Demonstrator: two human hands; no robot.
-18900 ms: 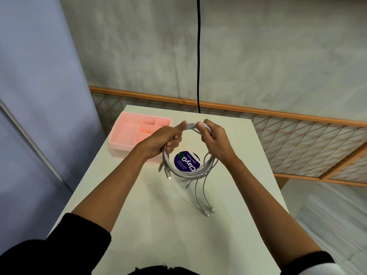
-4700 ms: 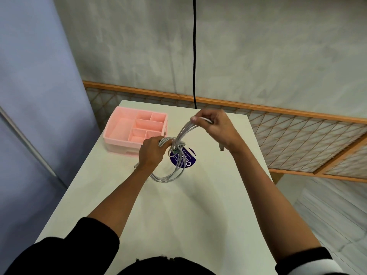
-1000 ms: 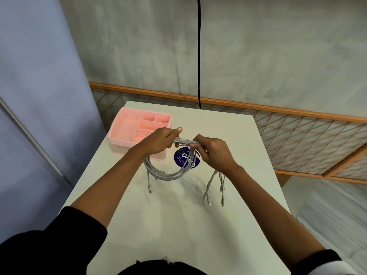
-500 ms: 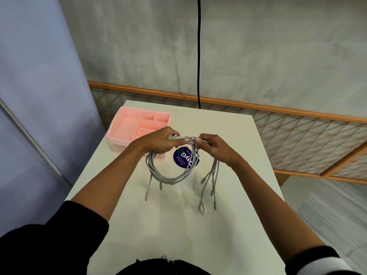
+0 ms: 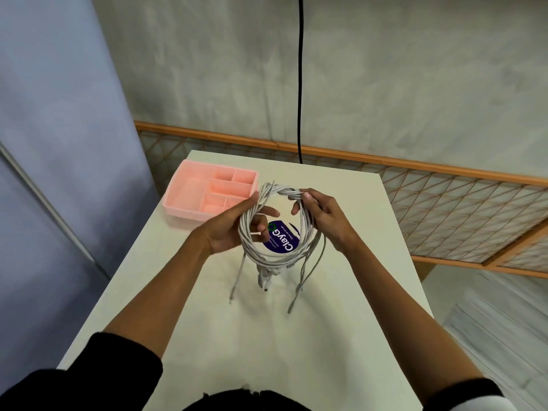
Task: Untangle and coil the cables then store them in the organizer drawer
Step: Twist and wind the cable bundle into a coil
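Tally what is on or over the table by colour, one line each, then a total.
Pink: 1, the organizer tray
Grey-white: 1, the cable bundle, held by the left hand and right hand; strands too tangled to count
Dark blue: 1, the round sticker
Total: 3

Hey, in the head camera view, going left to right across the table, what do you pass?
Pink organizer tray → left hand → coil of grey cables, held up by both hands over a round blue sticker → right hand.
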